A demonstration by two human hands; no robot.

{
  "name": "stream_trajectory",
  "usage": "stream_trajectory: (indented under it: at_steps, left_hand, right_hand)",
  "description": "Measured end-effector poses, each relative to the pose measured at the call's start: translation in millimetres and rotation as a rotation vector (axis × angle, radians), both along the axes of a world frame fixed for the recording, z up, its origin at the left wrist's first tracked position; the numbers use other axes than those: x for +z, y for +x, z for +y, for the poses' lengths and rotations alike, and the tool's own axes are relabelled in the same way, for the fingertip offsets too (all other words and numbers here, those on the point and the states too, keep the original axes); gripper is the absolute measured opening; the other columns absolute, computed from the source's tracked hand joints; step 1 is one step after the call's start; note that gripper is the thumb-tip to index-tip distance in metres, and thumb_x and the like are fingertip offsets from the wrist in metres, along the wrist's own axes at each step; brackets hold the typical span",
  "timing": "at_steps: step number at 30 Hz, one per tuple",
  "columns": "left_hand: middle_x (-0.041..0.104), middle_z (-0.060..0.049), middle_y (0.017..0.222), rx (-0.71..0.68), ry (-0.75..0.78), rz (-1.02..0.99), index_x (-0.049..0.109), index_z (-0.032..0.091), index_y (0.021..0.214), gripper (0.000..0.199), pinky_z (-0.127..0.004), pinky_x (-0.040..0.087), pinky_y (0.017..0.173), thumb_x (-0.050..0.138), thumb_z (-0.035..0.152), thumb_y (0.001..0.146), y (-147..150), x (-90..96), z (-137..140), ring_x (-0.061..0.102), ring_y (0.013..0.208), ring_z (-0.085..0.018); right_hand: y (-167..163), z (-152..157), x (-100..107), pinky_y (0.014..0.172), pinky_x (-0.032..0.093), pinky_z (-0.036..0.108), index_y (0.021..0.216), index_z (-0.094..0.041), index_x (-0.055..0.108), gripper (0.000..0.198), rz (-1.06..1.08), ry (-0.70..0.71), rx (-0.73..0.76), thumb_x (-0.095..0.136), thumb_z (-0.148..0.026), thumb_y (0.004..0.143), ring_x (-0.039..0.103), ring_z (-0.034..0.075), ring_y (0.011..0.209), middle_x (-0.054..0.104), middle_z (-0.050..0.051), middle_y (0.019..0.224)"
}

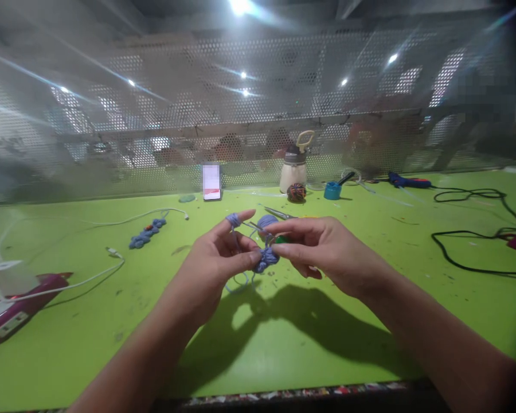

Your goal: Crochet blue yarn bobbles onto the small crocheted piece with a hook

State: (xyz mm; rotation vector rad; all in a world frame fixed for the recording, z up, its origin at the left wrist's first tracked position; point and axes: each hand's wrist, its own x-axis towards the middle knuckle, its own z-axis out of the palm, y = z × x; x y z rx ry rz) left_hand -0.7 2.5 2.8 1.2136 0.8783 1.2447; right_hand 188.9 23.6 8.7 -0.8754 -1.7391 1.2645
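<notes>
Between my hands, above the green table, hangs a small blue-purple crochet piece (266,261). My left hand (223,252) pinches its left side between thumb and fingers, and yarn (233,219) is wound around the raised index finger. In my right hand (322,246) is a crochet hook with a green handle (280,239), its tip near the strand by the piece. My right fingertips also come close to the piece's upper edge. Loose yarn loops down below the left hand. A ball of the same yarn (267,221) lies behind the hands, partly hidden.
Scissors (277,213), a multicoloured yarn ball (296,193), a bottle (293,169), a teal pot (332,190) and an upright phone (212,182) stand or lie behind. A finished-looking crochet strip (148,232), white cables and a power strip (21,310) are left; a glue gun (408,181) is right.
</notes>
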Motion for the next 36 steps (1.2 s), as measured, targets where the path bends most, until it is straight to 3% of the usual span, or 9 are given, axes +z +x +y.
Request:
stream_trajectory:
  at_steps: [3, 8, 15, 25, 30, 33, 36]
  left_hand:
    - [0.065, 0.001, 0.072, 0.022, 0.021, 0.01, 0.054, 0.015, 0.131, 0.073, -0.029, 0.047, 0.071, 0.082, 0.012, 0.064, 0.6, 0.1, 0.2, 0.058, 0.071, -0.013]
    - [0.064, 0.001, 0.071, 0.042, 0.056, 0.05, 0.054, 0.012, 0.129, 0.067, -0.029, 0.047, 0.072, 0.078, 0.012, 0.067, 3.1, 2.1, -1.5, 0.058, 0.07, -0.013]
    - [0.063, 0.002, 0.073, 0.04, 0.091, 0.131, 0.057, 0.012, 0.126, 0.056, -0.027, 0.045, 0.07, 0.074, 0.013, 0.073, 3.6, 1.1, -2.8, 0.057, 0.069, -0.012]
    - [0.063, 0.002, 0.072, 0.051, 0.078, 0.123, 0.056, 0.011, 0.127, 0.058, -0.027, 0.047, 0.07, 0.074, 0.014, 0.073, 4.2, 1.2, -1.7, 0.057, 0.069, -0.012]
    - [0.062, 0.003, 0.072, 0.039, 0.053, 0.097, 0.059, 0.014, 0.124, 0.058, -0.028, 0.047, 0.072, 0.078, 0.016, 0.07, 5.1, -0.6, -1.8, 0.058, 0.071, -0.012]
    - [0.062, 0.002, 0.073, 0.027, 0.035, 0.081, 0.061, 0.015, 0.121, 0.055, -0.028, 0.047, 0.072, 0.079, 0.016, 0.069, 6.4, -1.1, -2.2, 0.058, 0.07, -0.012]
    - [0.062, 0.002, 0.071, 0.01, 0.028, 0.054, 0.064, 0.016, 0.116, 0.052, -0.029, 0.047, 0.072, 0.08, 0.015, 0.067, 7.1, -0.9, -2.1, 0.059, 0.068, -0.012]
  right_hand:
    - [4.7, 1.6, 2.3, 0.043, 0.032, 0.023, 0.111, -0.013, 0.074, 0.031, -0.109, 0.203, -0.033, 0.062, -0.025, 0.085, 0.042, 0.009, 0.044, 0.049, -0.004, 0.048]
    - [16.7, 2.4, 9.5, 0.063, 0.044, 0.027, 0.106, -0.017, 0.076, 0.027, -0.318, 0.559, 0.005, 0.058, -0.015, 0.086, 0.06, 0.013, 0.069, 0.071, 0.005, 0.082]
    - [26.3, 1.5, 14.6, 0.061, 0.042, 0.023, 0.116, -0.018, 0.072, 0.035, -0.49, 0.726, 0.085, 0.051, -0.01, 0.089, 0.059, 0.011, 0.066, 0.074, 0.004, 0.086]
    - [25.4, 0.6, 15.1, 0.062, 0.041, 0.024, 0.115, -0.018, 0.073, 0.035, -0.477, 0.669, 0.062, 0.052, -0.011, 0.088, 0.057, 0.012, 0.067, 0.073, 0.004, 0.085]
    - [14.8, 1.7, 9.3, 0.047, 0.033, 0.022, 0.114, -0.016, 0.073, 0.031, -0.289, 0.403, -0.023, 0.059, -0.02, 0.086, 0.042, 0.008, 0.049, 0.064, 0.0, 0.067]
    - [5.0, 1.9, 3.8, 0.046, 0.032, 0.022, 0.114, -0.016, 0.072, 0.035, -0.145, 0.249, 0.011, 0.069, -0.023, 0.08, 0.044, 0.007, 0.054, 0.067, 0.003, 0.08]
    - [-1.2, 0.3, 1.7, 0.044, 0.029, 0.021, 0.112, -0.016, 0.073, 0.037, -0.018, 0.107, 0.024, 0.071, -0.016, 0.075, 0.042, 0.005, 0.052, 0.067, 0.004, 0.084]
